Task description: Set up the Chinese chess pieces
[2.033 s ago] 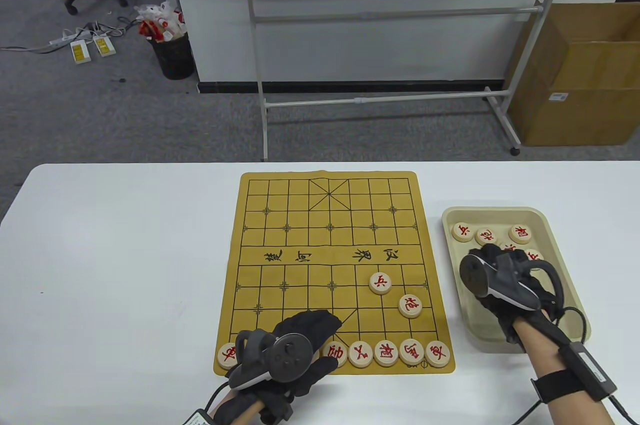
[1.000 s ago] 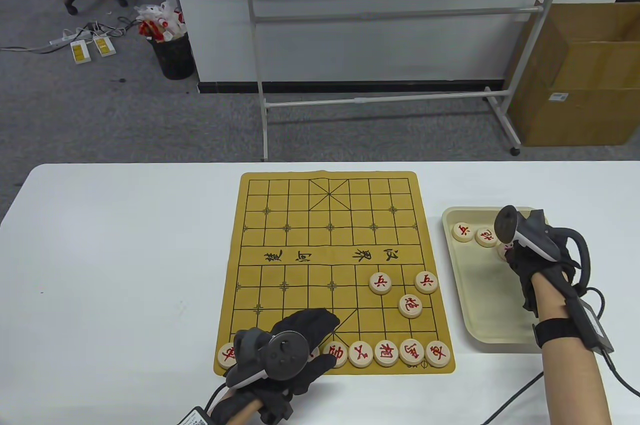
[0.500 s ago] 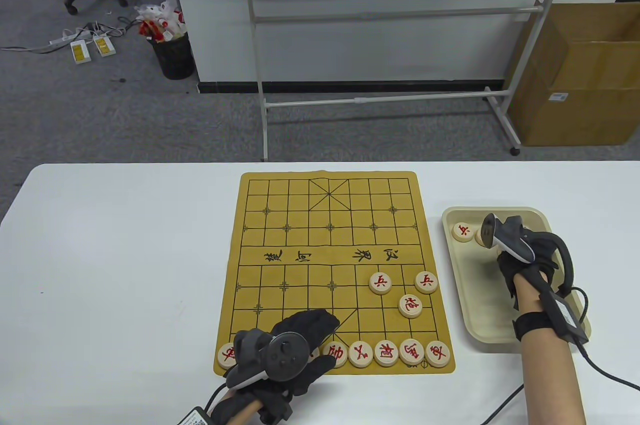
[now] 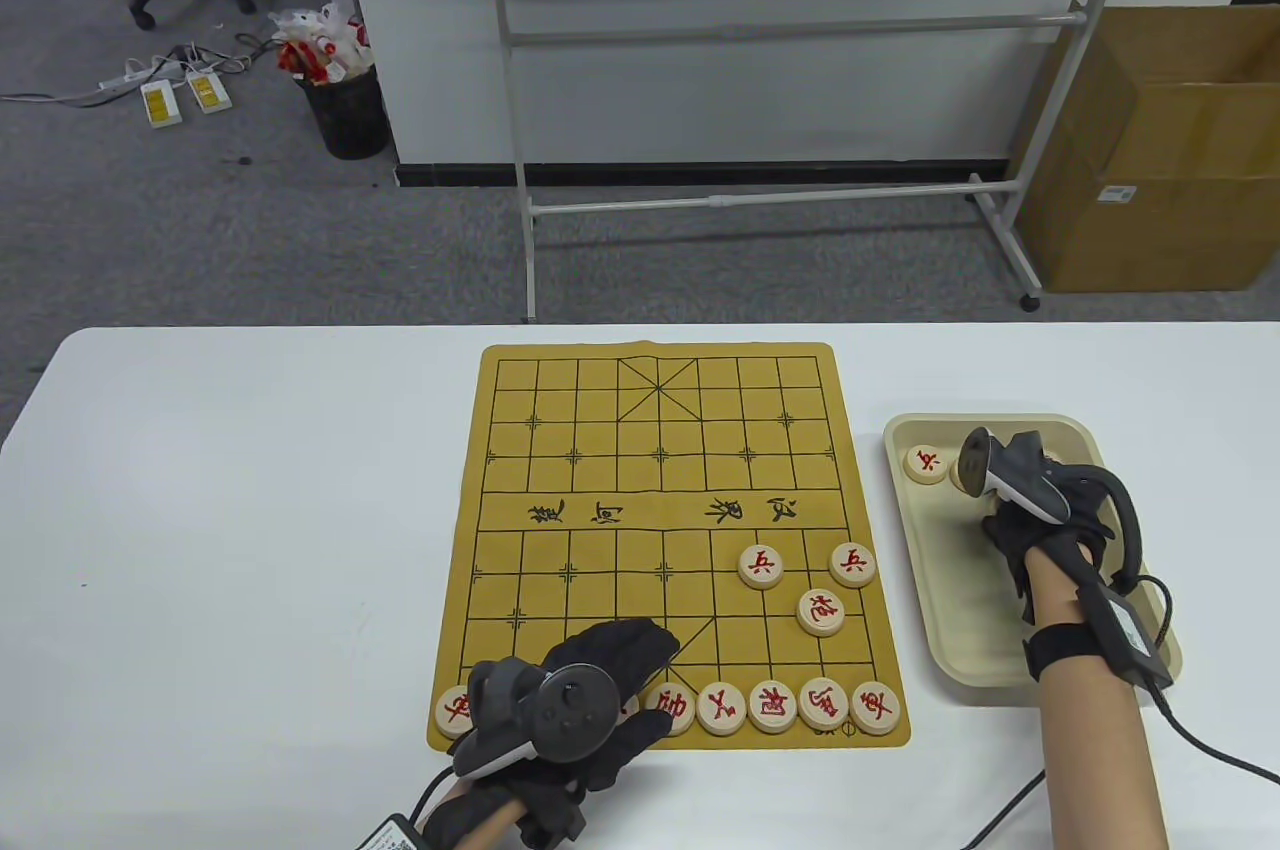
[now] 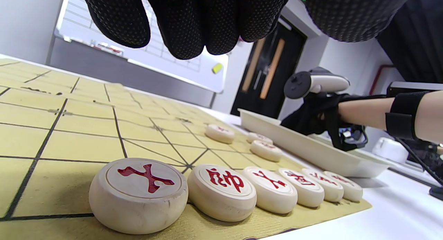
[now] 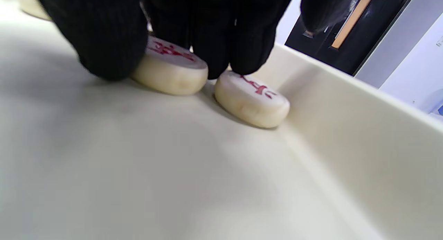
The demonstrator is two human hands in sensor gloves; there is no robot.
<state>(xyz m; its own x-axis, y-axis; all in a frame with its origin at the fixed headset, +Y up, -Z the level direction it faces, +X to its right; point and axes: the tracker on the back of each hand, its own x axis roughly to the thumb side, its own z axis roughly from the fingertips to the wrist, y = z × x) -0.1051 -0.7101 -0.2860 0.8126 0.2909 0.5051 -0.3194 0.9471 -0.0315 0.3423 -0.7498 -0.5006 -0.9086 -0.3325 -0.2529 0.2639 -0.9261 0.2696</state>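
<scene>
Board (image 4: 660,450) on counter (image 4: 250,510), red pieces along its near row (image 4: 775,706), two soldiers and a cannon ahead of them; left hand (image 4: 590,690) rests flat on the near edge, fingers straight and holding nothing, probably steadying the mat. Tray (image 4: 1000,665) right of the board holds the spare pieces. Right hand (image 4: 1040,530) reaches into it, fingers (image 6: 104,42) curled down onto a piece (image 6: 171,68) that lies on the tray floor, apparently the next pick.

The board (image 4: 660,510) bore black river characters, 汉界 toward its right edge. Red 兵 marked two pieces (image 4: 761,567) (image 4: 853,564) on it and one (image 4: 926,464) in the tray (image 4: 1000,670).
</scene>
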